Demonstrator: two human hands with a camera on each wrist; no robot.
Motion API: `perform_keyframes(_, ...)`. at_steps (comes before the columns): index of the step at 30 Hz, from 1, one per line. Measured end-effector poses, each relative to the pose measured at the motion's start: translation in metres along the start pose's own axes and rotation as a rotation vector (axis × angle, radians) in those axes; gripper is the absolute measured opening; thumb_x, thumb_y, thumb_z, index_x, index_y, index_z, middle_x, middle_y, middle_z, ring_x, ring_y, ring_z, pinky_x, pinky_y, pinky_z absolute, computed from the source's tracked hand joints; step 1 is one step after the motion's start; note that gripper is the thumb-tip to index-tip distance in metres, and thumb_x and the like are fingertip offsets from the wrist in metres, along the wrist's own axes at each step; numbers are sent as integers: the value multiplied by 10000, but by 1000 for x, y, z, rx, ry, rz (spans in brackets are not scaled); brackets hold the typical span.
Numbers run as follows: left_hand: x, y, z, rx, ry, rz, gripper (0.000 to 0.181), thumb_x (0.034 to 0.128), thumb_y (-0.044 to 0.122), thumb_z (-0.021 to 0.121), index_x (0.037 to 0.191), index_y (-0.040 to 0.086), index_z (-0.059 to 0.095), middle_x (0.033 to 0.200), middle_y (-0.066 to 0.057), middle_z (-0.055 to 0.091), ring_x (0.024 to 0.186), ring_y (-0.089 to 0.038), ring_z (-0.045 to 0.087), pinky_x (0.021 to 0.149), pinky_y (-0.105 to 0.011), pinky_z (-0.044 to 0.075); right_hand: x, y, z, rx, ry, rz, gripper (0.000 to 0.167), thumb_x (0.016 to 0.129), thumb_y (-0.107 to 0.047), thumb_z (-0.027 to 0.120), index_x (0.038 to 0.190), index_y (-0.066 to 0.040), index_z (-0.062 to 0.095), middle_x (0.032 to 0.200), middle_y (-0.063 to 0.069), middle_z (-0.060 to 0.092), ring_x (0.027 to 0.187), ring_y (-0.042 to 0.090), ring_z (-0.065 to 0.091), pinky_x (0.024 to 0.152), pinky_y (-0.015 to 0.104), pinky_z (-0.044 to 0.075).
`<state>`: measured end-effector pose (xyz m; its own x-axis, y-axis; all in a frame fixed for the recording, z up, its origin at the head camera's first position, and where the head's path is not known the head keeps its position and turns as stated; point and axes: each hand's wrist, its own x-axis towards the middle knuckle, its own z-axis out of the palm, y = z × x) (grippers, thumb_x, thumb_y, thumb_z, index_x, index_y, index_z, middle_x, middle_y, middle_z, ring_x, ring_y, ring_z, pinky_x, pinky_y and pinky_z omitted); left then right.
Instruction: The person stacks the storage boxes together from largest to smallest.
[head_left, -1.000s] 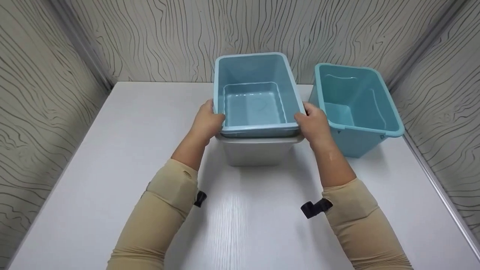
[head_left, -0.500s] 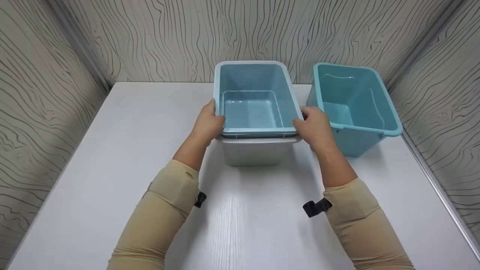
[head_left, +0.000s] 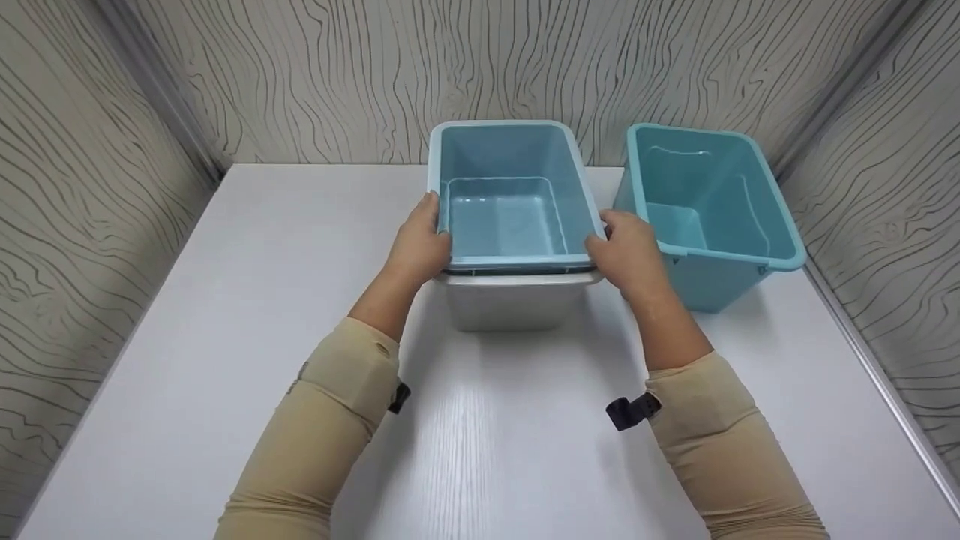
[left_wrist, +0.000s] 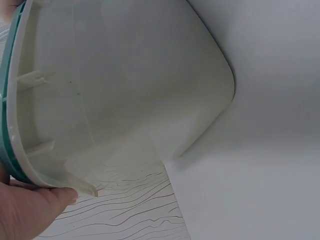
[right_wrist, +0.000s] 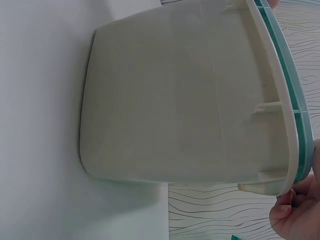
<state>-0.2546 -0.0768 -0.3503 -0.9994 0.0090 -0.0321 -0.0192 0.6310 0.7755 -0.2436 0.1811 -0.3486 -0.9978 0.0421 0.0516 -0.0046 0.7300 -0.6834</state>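
A light blue bin [head_left: 502,217] sits nested inside a whitish bin [head_left: 510,307], its rim just above the white rim. My left hand [head_left: 420,240] grips the left side near the front corner, thumb over the blue rim. On the right side my right hand [head_left: 628,251] holds the matching corner, thumb on top. The left wrist view shows the white bin [left_wrist: 115,75] standing on the table and the left hand [left_wrist: 30,207] at its rim. In the right wrist view the fingers of the right hand [right_wrist: 300,210] curl under the two stacked rims.
A teal bin [head_left: 712,202] stands upright just right of the stack, close to the right hand. The white table [head_left: 247,300] meets a wood-patterned back wall [head_left: 315,82], with similar panels at left and right.
Compared with a second ago, the light blue bin has tilted level and settled lower into the white bin. Both hands have kept their hold, shifting only slightly.
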Motion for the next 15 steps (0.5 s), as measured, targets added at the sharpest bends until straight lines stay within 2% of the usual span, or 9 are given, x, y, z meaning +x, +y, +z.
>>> perform_keyframes(7, 1, -3, 4, 40, 13, 12, 659, 858, -13, 415, 1460, 75, 163, 1517, -51, 157, 1390, -158, 108, 1116, -298, 109, 1, 3, 4, -60, -4, -4, 366, 871, -128, 484, 1219, -38, 553, 1161, 150, 573, 973, 272, 536, 831, 456, 477)
perform_keyframes(9, 1, -4, 5, 51, 18, 14, 670, 853, -18, 426, 1460, 71, 158, 1517, -54, 157, 1390, -164, 113, 1115, -299, 113, 0, 4, 5, -89, 2, -9, 377, 866, -131, 490, 1225, -33, 549, 1131, 152, 562, 960, 272, 513, 828, 449, 468)
perform_keyframes(13, 1, -6, 6, 77, 22, 1, 694, 851, 6, 464, 1461, 54, 136, 1518, -83, 154, 1389, -190, 128, 1112, -307, 133, -1, 8, 9, -104, 34, -31, 428, 861, -139, 495, 1264, 2, 512, 1083, 161, 474, 954, 273, 447, 847, 427, 435)
perform_keyframes(15, 1, -7, 6, 63, 22, -22, 715, 847, 31, 494, 1460, 45, 127, 1508, -106, 184, 1382, -212, 164, 1107, -319, 164, 0, 9, 10, -89, 43, -35, 457, 865, -144, 488, 1294, 14, 479, 1089, 164, 439, 971, 276, 431, 874, 426, 418)
